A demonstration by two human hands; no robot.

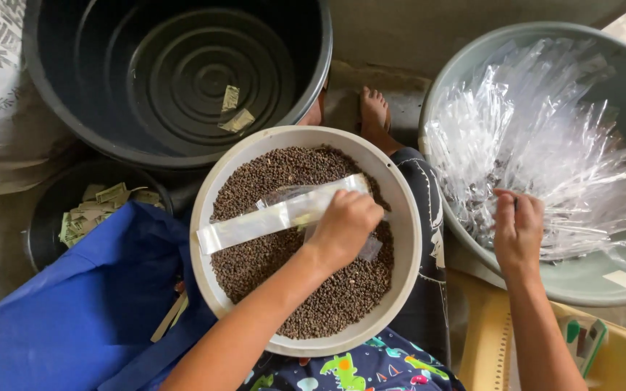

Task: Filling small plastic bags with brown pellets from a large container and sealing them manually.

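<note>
Two hands are at work, and we see them from above. Our left hand is over the round white plastic basin full of small brown seeds, which rests on our lap. Its fingers are closed around one end of a long narrow clear plastic bag, which lies tilted across the seeds and points to the left. Our right hand reaches into the big grey-green plastic tub on the right. Its fingers are bent among the many clear plastic bags piled there, but we cannot tell if they grip one.

Behind the basin stands a large dark round tub with two small paper pieces on its bottom. On the left, a small black bowl holds folded greenish papers, just beside a blue cloth.
</note>
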